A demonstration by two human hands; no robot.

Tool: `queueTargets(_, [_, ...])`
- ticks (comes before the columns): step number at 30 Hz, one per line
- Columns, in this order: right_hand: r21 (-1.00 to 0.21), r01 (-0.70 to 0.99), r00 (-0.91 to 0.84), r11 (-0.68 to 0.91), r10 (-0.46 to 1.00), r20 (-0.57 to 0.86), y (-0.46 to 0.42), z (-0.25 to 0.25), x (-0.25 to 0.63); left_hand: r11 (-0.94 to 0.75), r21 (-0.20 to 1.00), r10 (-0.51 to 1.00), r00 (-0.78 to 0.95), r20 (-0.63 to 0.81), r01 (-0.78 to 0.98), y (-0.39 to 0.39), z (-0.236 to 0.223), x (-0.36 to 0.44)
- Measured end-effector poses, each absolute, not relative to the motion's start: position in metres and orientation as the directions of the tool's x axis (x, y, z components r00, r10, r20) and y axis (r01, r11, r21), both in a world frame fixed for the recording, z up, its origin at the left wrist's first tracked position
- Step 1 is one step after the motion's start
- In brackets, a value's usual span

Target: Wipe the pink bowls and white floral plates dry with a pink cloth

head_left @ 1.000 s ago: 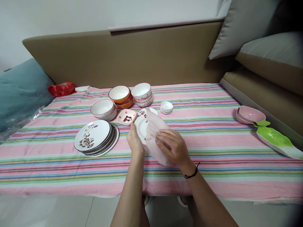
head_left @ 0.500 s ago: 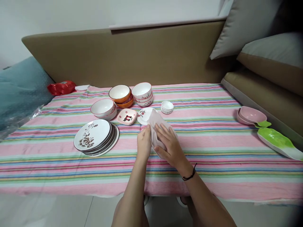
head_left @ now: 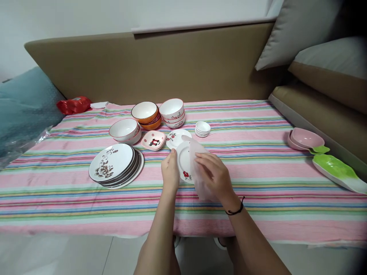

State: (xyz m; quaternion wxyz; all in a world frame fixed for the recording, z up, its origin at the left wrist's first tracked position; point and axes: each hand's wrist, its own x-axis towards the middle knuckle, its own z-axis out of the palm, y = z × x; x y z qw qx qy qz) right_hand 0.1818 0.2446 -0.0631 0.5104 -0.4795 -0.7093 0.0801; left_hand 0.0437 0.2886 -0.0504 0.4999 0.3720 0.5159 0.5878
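Observation:
My left hand [head_left: 171,170] grips the left rim of a small white plate [head_left: 183,160] with red flowers, held up above the cloth. A pale, thin cloth or tissue [head_left: 205,191] is pinched in my right hand [head_left: 216,175] and drapes over the plate's right part. Just behind lies another white flowered plate [head_left: 174,138], partly covered by the held one. A pink square dish [head_left: 153,140] with a cartoon figure is left of it, and a stack of small white dishes [head_left: 202,128] is to its right.
Large flowered plates [head_left: 111,162] are stacked at left. Behind stand white bowls [head_left: 125,130], orange bowls [head_left: 145,113] and more white bowls [head_left: 172,110]. Pink bowls [head_left: 306,138] and a green dish [head_left: 335,170] lie at right on the striped cloth [head_left: 258,172]. Cushions flank both sides.
My right hand has moved right and drawn the pale cloth partly off the plate, baring its left side and red flowers. My left hand still grips the rim.

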Motion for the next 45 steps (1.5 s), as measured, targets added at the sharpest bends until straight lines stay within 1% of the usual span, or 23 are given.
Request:
queueTargets(3, [-0.574, 0.604, -0.102, 0.553, 0.768, 0.633, 0.248, -0.065, 0.175, 0.026, 0.965, 0.976, -0.204, -0.081, -0.259, 0.288, -0.051, 0.045])
queueTargets(5, [-0.590, 0.579, -0.136, 0.563, 0.780, 0.610, 0.249, -0.066, 0.171, 0.030, 0.958, 0.974, -0.206, -0.092, -0.286, 0.287, -0.052, 0.046])
queueTargets(7, [-0.628, 0.551, -0.132, 0.549, 0.801, 0.584, 0.248, -0.066, 0.170, 0.043, 0.961, 0.973, -0.209, -0.103, -0.275, 0.287, -0.052, 0.046])
queueTargets(9, [-0.662, 0.539, -0.089, 0.521, 0.817, 0.570, 0.247, -0.066, 0.170, 0.053, 0.967, 0.972, -0.210, -0.107, -0.251, 0.286, -0.052, 0.046])
queueTargets(12, [-0.663, 0.547, -0.065, 0.512, 0.815, 0.576, 0.246, -0.066, 0.174, 0.040, 0.968, 0.975, -0.204, -0.093, -0.248, 0.286, -0.053, 0.045])
queueTargets(15, [-0.623, 0.555, -0.163, 0.552, 0.806, 0.569, 0.246, -0.064, 0.178, 0.034, 0.967, 0.980, -0.184, -0.083, -0.252, 0.287, -0.053, 0.045])
queueTargets(18, [-0.602, 0.524, -0.285, 0.603, 0.790, 0.543, 0.246, -0.062, 0.179, 0.051, 0.975, 0.990, -0.118, -0.078, -0.218, 0.287, -0.053, 0.045])
queueTargets(20, [-0.597, 0.514, -0.315, 0.616, 0.783, 0.537, 0.246, -0.061, 0.178, 0.048, 0.979, 0.996, -0.071, -0.063, -0.200, 0.287, -0.054, 0.045])
queueTargets(23, [-0.577, 0.588, -0.257, 0.567, 0.807, 0.531, 0.247, -0.063, 0.175, 0.010, 0.985, 0.997, -0.070, -0.022, -0.170, 0.286, -0.055, 0.047])
queueTargets(26, [-0.557, 0.680, -0.159, 0.477, 0.837, 0.523, 0.247, -0.067, 0.174, -0.044, 0.989, 0.990, -0.141, 0.024, -0.139, 0.284, -0.055, 0.049])
queueTargets(29, [-0.557, 0.708, -0.102, 0.433, 0.845, 0.526, 0.247, -0.071, 0.172, -0.095, 0.988, 0.974, -0.215, 0.067, -0.123, 0.283, -0.053, 0.052])
queueTargets(31, [-0.580, 0.682, -0.097, 0.446, 0.841, 0.532, 0.247, -0.072, 0.169, -0.120, 0.988, 0.971, -0.217, 0.098, -0.094, 0.282, -0.049, 0.053])
queueTargets(35, [-0.651, 0.546, -0.158, 0.527, 0.828, 0.538, 0.246, -0.071, 0.163, -0.132, 0.991, 0.983, -0.136, 0.126, -0.035, 0.280, -0.043, 0.053])
queueTargets(37, [-0.675, 0.483, -0.197, 0.558, 0.820, 0.537, 0.244, -0.068, 0.162, -0.117, 0.993, 0.981, -0.162, 0.110, -0.034, 0.282, -0.043, 0.052])
queueTargets(41, [-0.712, 0.369, -0.228, 0.597, 0.801, 0.553, 0.238, -0.062, 0.163, -0.058, 0.993, 0.966, -0.256, 0.030, -0.105, 0.290, -0.051, 0.048])
queueTargets(43, [-0.735, 0.331, -0.191, 0.591, 0.805, 0.562, 0.236, -0.061, 0.163, -0.036, 0.987, 0.961, -0.277, -0.008, -0.155, 0.295, -0.054, 0.047])
queueTargets(45, [-0.741, 0.346, -0.125, 0.576, 0.811, 0.572, 0.237, -0.061, 0.163, -0.033, 0.983, 0.958, -0.286, -0.021, -0.182, 0.297, -0.056, 0.046])
